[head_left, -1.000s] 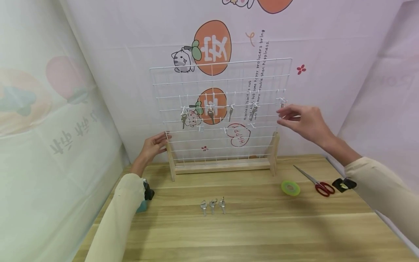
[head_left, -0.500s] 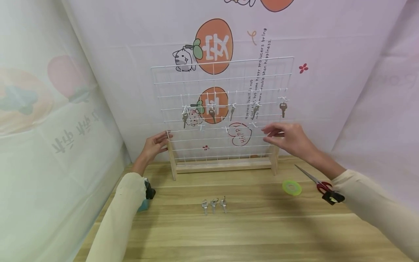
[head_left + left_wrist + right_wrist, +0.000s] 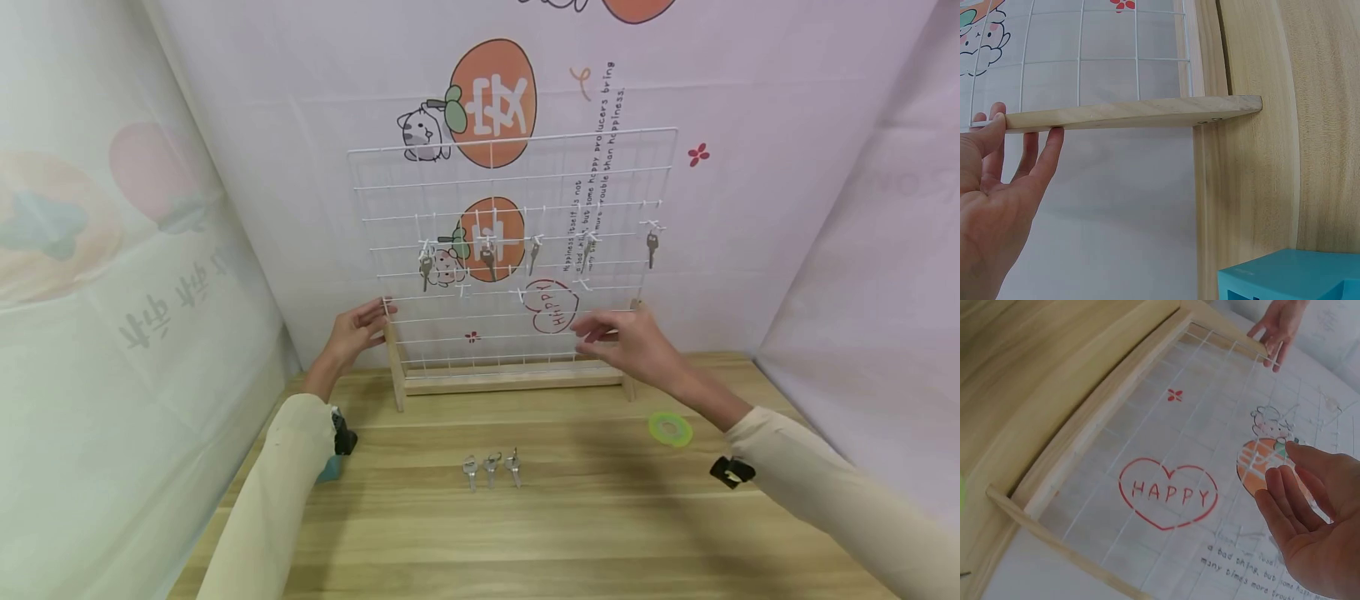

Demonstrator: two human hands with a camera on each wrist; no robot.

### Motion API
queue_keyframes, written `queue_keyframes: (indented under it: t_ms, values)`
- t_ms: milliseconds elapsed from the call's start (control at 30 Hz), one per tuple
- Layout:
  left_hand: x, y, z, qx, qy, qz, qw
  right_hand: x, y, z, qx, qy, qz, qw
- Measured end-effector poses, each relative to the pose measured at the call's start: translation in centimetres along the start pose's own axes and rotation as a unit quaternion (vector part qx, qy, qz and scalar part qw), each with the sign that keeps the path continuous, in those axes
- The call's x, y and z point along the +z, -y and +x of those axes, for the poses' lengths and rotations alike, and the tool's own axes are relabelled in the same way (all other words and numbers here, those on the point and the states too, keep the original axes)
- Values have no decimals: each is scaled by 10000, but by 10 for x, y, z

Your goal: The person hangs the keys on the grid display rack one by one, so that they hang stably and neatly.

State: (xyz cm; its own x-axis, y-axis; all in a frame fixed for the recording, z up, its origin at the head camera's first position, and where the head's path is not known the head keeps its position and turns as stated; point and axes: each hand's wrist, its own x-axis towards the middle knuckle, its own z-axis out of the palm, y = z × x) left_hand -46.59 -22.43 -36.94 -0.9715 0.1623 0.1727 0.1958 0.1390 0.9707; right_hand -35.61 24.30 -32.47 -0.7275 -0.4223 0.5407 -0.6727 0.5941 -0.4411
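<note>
A white wire grid rack stands on a wooden base at the table's back. Several keys hang from its hooks, including a key at the far right and a key at the left. My left hand grips the rack's left wooden upright near its top end, thumb on one side and fingers on the other. My right hand is in front of the grid's lower right, fingers loosely bent, holding nothing. Three keys with small rings lie in a row on the table.
A yellow-green round disc lies on the table at right. A teal box is near my left forearm, mostly hidden by it in the head view. Fabric walls with printed cartoons stand behind and at both sides.
My right hand has left the far-right hook, where a key now hangs, and moved down and left. The scissors are now hidden behind my right arm. The left hand keeps its grip.
</note>
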Motion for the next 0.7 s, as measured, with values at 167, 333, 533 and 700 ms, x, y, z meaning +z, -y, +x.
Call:
queue_keyframes:
  t_ms: [167,333,533,700]
  values:
    - [1,-1,-1,-11,-24,26,10000,19,3,-1,63,232,11,9997]
    - [1,-1,-2,-10,-22,1,10000,38,7,-3,20,393,-130,9991]
    - [1,-2,-4,27,2,-5,10000,58,9,-6,41,550,227,9982]
    - [1,-3,-5,58,55,-25,10000,75,8,-8,-57,640,469,9968]
